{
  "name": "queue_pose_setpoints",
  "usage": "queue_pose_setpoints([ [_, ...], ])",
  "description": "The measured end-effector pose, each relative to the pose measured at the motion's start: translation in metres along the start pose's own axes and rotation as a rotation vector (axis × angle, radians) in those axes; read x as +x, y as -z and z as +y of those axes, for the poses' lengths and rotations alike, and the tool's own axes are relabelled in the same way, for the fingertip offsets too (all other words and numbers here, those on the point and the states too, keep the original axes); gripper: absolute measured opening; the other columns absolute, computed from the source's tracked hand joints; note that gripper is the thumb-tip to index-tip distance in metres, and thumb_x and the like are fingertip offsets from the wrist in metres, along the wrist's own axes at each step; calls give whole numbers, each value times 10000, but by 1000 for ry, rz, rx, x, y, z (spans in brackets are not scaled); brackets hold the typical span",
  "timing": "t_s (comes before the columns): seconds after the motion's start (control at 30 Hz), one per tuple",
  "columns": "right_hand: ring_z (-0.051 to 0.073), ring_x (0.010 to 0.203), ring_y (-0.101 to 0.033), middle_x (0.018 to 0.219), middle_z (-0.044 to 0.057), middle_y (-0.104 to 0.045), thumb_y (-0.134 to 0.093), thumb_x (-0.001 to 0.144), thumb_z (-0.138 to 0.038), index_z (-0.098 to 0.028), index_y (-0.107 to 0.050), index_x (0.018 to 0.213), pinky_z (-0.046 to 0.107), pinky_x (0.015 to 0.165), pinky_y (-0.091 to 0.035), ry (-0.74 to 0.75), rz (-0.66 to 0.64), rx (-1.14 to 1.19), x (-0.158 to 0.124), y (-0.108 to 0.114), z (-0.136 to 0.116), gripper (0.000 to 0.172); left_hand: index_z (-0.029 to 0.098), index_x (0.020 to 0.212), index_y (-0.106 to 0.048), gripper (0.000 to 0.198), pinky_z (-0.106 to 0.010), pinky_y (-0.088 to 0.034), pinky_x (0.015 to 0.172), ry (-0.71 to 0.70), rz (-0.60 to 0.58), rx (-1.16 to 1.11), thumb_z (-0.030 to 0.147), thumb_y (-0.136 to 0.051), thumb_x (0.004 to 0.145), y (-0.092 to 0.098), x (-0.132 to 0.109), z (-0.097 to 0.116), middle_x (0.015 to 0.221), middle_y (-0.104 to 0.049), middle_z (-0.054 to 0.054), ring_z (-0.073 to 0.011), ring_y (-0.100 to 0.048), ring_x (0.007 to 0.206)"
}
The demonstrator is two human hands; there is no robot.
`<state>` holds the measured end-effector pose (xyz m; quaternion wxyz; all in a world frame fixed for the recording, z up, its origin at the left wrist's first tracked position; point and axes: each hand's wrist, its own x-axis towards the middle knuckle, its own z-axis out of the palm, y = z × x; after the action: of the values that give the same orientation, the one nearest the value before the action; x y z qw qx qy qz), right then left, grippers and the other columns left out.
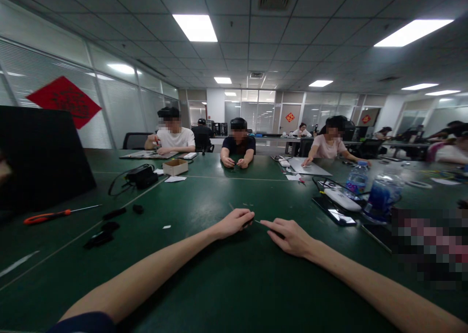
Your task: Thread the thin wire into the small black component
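Your left hand (232, 223) sits low over the green counter (219, 284), grip narrow, pinched on a small dark part (248, 222). A thin metal pin (258, 221) runs from it toward your right hand (288, 236), whose grip is loosely spread with the fingers reaching for the pin's far end; whether they close on anything cannot be told from this view. The part looks light and likely slips between fingertips. The pin looks stiff but easily bent, so the dark body seems the safer hold. Off to your left lie an orange-handled screwdriver (47, 217) and black plastic pieces (98, 239); to your right, a plastic water bottle (357, 181). No brand is legible. A red diamond-shaped paper (64, 102) on the window blinds bears characters too blurred to read
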<state>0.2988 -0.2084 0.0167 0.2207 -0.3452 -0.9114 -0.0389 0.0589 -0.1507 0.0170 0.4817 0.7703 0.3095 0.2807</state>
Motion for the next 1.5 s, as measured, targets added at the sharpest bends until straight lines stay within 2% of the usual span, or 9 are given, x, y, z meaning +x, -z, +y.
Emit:
queue_pose_setpoints([
  [0.27, 110, 702, -541, 903, 52, -588, -410, 930, -296, -221, -436, 1335, 223, 659, -422, 43, -9, -14, -1, 5, 0, 413, 142, 797, -512, 494, -218, -279, 507, 12, -12, 16, 615, -372, 827, 0, -1, 4, 618, -408, 33, -82, -347, 525],
  [0.4, 93, 642, -519, 886, 39, -592, -423, 920, -309, -249, -498, 1273, 203, 573, -372, 208, -117, -93, 3, 11, -14, 366, 146, 800, -497, 512, -211, -256, 487, 41, 25, -17, 635, -348, 823, -2, 0, 4, 618, -400, 35, -78, -330, 515],
  [0.5, 90, 619, -501, 881, 38, -589, -405, 926, -314, -251, -507, 1253, 207, 543, -346, 252, -130, -131, 5, 13, -24, 349, 148, 791, -489, 512, -207, -253, 484, 51, 43, -25, 639, -349, 819, -4, 2, 3, 615, -398, 36, -75, -321, 507],
  [0.93, 106, 688, -538, 916, 36, -575, -409, 933, -327, -253, -449, 1298, 214, 621, -399, 51, -84, -38, 5, 9, -19, 375, 134, 825, -521, 509, -203, -271, 491, 37, 34, -21, 623, -378, 819, -3, 2, 3, 615, -415, 31, -78, -340, 518],
  [1.17, 137, 761, -557, 936, 52, -587, -401, 935, -327, -231, -488, 1260, 251, 700, -438, -47, -31, 2, 5, 4, -15, 349, 133, 839, -524, 512, -200, -278, 491, 48, 45, -41, 626, -386, 813, -3, 3, 1, 618, -412, 32, -76, -348, 518],
  [1.5, 134, 737, -547, 930, 51, -587, -392, 938, -336, -211, -546, 1166, 259, 684, -444, -100, -7, 35, 6, 3, -15, 303, 138, 854, -517, 506, -195, -263, 468, 68, 42, -80, 627, -398, 805, -3, 4, -2, 626, -430, 27, -75, -377, 522],
])
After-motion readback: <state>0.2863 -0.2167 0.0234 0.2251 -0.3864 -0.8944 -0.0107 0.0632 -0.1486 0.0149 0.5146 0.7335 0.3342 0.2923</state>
